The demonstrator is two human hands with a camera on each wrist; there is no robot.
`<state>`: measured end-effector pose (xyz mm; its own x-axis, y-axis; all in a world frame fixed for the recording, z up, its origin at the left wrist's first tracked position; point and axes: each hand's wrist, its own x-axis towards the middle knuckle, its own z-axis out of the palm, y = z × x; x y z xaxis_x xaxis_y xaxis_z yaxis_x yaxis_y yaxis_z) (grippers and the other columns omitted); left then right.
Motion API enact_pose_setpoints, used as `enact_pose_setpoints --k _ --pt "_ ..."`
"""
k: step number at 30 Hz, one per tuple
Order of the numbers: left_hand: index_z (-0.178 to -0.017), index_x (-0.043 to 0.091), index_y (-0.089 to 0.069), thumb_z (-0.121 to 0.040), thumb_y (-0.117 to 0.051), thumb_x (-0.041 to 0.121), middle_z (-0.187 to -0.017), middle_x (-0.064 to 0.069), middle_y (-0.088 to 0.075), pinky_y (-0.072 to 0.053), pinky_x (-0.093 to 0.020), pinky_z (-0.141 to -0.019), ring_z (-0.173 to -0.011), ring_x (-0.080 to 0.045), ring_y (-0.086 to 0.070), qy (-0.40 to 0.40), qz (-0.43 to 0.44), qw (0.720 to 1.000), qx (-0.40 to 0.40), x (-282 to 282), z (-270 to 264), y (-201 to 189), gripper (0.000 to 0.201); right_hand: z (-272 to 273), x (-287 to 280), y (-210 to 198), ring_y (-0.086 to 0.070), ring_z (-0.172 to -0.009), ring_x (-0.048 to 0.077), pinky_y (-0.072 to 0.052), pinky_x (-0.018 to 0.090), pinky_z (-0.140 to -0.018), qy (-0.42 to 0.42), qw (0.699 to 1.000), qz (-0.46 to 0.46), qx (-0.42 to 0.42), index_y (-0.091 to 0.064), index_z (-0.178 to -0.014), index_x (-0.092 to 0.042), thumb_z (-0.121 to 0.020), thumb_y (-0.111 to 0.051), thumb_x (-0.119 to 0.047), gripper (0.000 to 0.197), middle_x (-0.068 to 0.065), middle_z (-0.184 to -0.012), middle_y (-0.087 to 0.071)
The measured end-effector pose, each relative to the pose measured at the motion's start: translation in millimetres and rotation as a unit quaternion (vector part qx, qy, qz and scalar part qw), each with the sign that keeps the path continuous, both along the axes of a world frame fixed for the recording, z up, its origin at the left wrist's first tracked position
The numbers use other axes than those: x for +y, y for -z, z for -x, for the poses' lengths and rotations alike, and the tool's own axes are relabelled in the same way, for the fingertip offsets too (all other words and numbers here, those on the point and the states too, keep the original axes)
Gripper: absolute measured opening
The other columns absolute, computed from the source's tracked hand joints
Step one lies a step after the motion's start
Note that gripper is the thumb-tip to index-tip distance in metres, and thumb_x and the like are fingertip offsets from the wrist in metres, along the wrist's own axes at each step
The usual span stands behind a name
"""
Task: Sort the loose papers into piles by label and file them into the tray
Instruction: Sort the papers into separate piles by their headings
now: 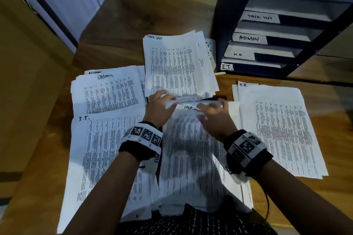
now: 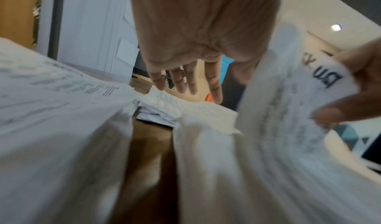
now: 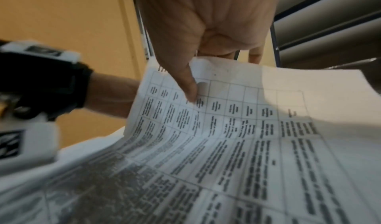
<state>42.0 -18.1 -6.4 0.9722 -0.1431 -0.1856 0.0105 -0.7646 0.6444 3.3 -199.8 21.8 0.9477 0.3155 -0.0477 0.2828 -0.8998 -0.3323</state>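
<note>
Right wrist shows the right hand (image 3: 206, 36) pinching a thin, curling printed sheet (image 3: 237, 121); left hand (image 2: 198, 48) fingers straight.

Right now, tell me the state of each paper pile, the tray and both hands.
Task List pile: flat, fanned.
Admin pile: flat on table.
I.T. pile: flat.
H.R. pile: flat.
White printed sheet: lifted at top edge.
Dark labelled tray: upright, papers in slots.
Left hand: fingers straight.
Right hand: pinches sheet.
</note>
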Motion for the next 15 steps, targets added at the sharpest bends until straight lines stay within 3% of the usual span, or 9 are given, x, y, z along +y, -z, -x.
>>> enact_pose_setpoints --k 2,4,5,8,11,13,15 --pt "-0.121 0.005 -0.057 -0.097 -0.035 0.041 -0.134 -0.004 -0.048 -0.035 -0.016 -0.099 -0.13 -0.015 -0.039 -0.051 0.197 0.978 0.039 -3.4 3.5 -17.6 0.049 -21.4 1.9 -12.8 -0.055 -0.108 0.021 -0.014 0.04 -0.106 0.034 0.999 -0.02 -0.026 -0.053 -0.122 -0.013 -0.094 -0.035 -0.02 0.034 0.008 -0.105 -0.065" --pt "-0.114 0.003 -0.06 -0.092 -0.042 0.046 -0.117 -0.004 -0.059 -0.039 -0.005 -0.083 -0.11 -0.005 -0.052 -0.071 0.315 0.94 0.112 -4.7 6.2 -22.4 0.051 -42.2 3.9 -26.6 -0.056 -0.103 0.022 -0.02 0.04 -0.103 0.069 0.995 -0.037 -0.055 -0.054 -0.118 -0.012 -0.093 -0.04 -0.014 0.029 0.006 -0.098 -0.066" --pt "-0.104 0.007 -0.063 -0.086 -0.051 0.05 -0.102 -0.002 -0.064 -0.043 -0.005 -0.075 -0.097 -0.005 -0.057 -0.066 0.325 0.935 0.123 -6.0 8.0 -22.9 0.047 -52.0 5.2 -34.2 -0.055 -0.102 0.022 -0.023 0.04 -0.103 0.091 0.992 -0.054 -0.072 -0.055 -0.114 -0.01 -0.092 -0.045 -0.011 0.025 0.007 -0.099 -0.066" --pt "-0.1 0.008 -0.063 -0.087 -0.062 0.018 -0.092 -0.004 -0.063 -0.043 -0.004 -0.058 -0.087 -0.015 -0.056 -0.1 0.264 0.953 0.112 -4.4 8.3 -19.9 0.017 -70.5 6.4 -48.1 -0.047 -0.115 0.024 -0.022 0.039 -0.104 0.167 0.971 -0.122 -0.121 -0.054 -0.116 -0.01 -0.089 -0.053 -0.011 0.027 0.009 -0.113 -0.06" --pt "-0.103 -0.003 -0.064 -0.09 -0.055 0.006 -0.097 -0.014 -0.065 -0.046 -0.018 -0.068 -0.092 -0.022 -0.06 -0.171 0.218 0.96 0.05 7.2 -8.5 -17.7 0.018 -79.5 0.0 -44.0 -0.028 -0.133 0.026 -0.02 0.042 -0.109 0.273 0.941 -0.147 -0.137 -0.037 -0.136 -0.014 -0.084 -0.062 -0.023 0.058 0.01 -0.141 -0.037" --pt "-0.104 0.0 -0.063 -0.091 -0.054 0.01 -0.096 -0.013 -0.063 -0.042 -0.021 -0.07 -0.088 -0.02 -0.059 -0.218 0.227 0.949 0.02 15.0 -24.9 -27.8 0.018 -89.6 -7.0 -29.8 -0.025 -0.135 0.029 -0.023 0.046 -0.11 0.329 0.917 -0.22 -0.054 -0.023 -0.143 -0.011 -0.08 -0.068 -0.028 0.079 0.014 -0.145 -0.028" --pt "-0.109 0.003 -0.061 -0.092 -0.054 0.012 -0.093 -0.012 -0.06 -0.043 -0.022 -0.067 -0.074 -0.015 -0.058 -0.26 0.277 0.925 0.023 23.2 -49.0 -32.0 0.02 -97.0 -10.6 -15.7 -0.036 -0.13 0.031 -0.031 0.047 -0.108 0.331 0.87 -0.354 0.093 -0.022 -0.142 -0.008 -0.078 -0.071 -0.03 0.084 0.015 -0.139 -0.038"
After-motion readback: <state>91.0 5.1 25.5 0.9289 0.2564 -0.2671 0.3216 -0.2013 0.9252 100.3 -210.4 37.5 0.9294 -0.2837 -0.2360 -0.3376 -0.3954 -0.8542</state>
